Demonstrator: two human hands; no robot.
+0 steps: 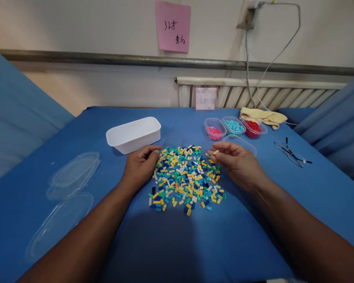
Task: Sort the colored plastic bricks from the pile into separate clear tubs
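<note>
A mixed heap of small toy building bricks (pixel 185 177) in yellow, green, blue and white is spread over the blue cloth between my hands. At its left edge rests my left hand (pixel 141 163), fingers curled and thumb drawn in against them; whatever may be inside is hidden. On the other side, my right hand (pixel 236 161) pinches a small pale brick (pixel 216 152) between thumb and fingertips, just above the heap's upper right edge.
Behind my left hand stands a white tub (pixel 132 135). Clear boxes hold pink bricks (pixel 214 133), light blue bricks (pixel 234 125) and red bricks (pixel 253 126). A yellow cloth (pixel 264 116) and eyeglasses (pixel 292 153) lie right. Transparent lids (pixel 73 173) lie left.
</note>
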